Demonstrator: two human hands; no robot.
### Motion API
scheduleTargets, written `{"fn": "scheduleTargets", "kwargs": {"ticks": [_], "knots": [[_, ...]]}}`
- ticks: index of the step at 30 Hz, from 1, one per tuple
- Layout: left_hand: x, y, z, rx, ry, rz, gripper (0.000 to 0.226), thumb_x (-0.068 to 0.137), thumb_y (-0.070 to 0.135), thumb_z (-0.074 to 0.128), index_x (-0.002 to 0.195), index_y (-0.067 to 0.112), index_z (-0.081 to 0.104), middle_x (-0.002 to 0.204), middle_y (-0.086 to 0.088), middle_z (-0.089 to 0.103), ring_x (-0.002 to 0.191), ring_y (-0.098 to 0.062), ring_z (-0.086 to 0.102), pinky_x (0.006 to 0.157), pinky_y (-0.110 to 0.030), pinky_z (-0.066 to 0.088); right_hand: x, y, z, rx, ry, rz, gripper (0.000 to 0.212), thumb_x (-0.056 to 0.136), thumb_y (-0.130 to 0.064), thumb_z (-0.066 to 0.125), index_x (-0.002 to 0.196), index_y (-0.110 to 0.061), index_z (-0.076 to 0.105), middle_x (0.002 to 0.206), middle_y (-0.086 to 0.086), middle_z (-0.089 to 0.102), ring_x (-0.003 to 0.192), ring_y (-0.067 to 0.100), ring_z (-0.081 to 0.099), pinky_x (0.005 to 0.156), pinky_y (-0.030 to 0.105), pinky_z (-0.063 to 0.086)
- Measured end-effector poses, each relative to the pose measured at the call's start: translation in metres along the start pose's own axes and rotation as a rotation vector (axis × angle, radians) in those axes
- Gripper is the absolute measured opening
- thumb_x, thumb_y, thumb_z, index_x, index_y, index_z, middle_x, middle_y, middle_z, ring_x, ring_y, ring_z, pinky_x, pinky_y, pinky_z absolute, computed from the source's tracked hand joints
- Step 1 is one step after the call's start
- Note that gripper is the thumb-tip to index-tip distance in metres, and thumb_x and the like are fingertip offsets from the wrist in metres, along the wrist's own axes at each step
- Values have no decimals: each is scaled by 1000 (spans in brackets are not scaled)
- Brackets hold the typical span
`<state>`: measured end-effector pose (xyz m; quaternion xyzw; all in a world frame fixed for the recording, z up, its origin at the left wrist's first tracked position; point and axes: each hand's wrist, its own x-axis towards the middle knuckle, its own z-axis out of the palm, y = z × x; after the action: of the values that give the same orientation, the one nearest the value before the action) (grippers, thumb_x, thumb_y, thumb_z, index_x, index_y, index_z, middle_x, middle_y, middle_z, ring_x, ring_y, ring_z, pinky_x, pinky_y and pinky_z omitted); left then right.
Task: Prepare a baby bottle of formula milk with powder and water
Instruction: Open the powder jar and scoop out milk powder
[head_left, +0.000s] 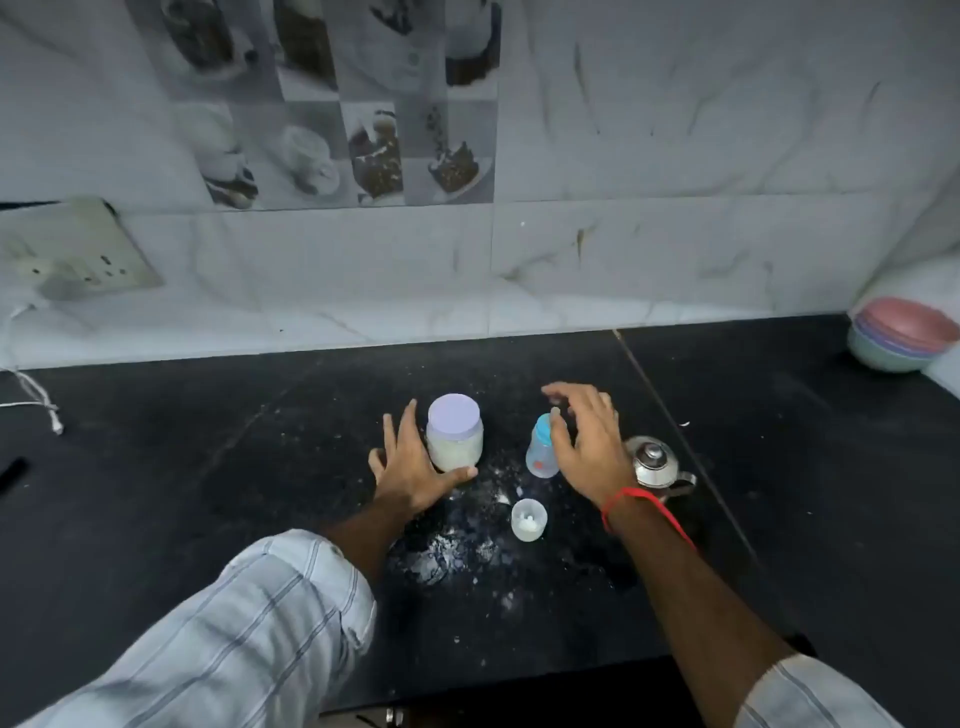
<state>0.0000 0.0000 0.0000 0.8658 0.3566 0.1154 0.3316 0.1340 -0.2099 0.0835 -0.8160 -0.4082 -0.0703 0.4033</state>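
left hand (410, 467): fingers spread, released, against powder jar (454, 432) | right hand (589, 441): fingers spread, released, beside baby bottle (542, 448) | both mid-worktop (208, 467), well off edges

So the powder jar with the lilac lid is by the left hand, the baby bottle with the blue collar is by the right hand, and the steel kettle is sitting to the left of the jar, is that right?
Not quite. In the head view the steel kettle stands on the right, beyond the right hand, not left of the jar. The rest holds: the powder jar with its lilac lid is by the left hand, and the baby bottle with the blue collar is by the right hand.
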Motion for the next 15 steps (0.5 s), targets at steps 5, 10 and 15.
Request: {"fn": "scheduleTargets", "kwargs": {"ticks": [5, 10, 15], "knots": [[34, -9, 24, -198, -36, -87, 118, 59, 72, 83, 155, 30, 28, 171, 1, 24, 161, -14, -11, 122, -50, 5, 10, -12, 15, 147, -179, 78, 24, 96, -22, 50, 109, -23, 71, 89, -10, 69, 74, 7, 64, 75, 33, 56], [39, 3, 29, -313, -45, 13, 97, 69, 54, 90, 146, 30, 35, 154, 2, 44, 152, -29, 27, 116, -43, 26, 21, -24, 42, 32, -355, 206, 31, 97, -45, 63, 126, -36, 58, 91, -12, 64, 74, 0, 57, 80, 37, 55], [3, 20, 7, -301, -23, 193, 97, 64, 60, 89, 141, 34, 36, 135, 18, 49, 118, -9, 59, 89, -37, 59, 44, -43, 49, -50, -471, 361, 81, 84, -80, 54, 151, -44, 27, 140, -2, 46, 123, 21, 55, 102, 43, 50]]}}
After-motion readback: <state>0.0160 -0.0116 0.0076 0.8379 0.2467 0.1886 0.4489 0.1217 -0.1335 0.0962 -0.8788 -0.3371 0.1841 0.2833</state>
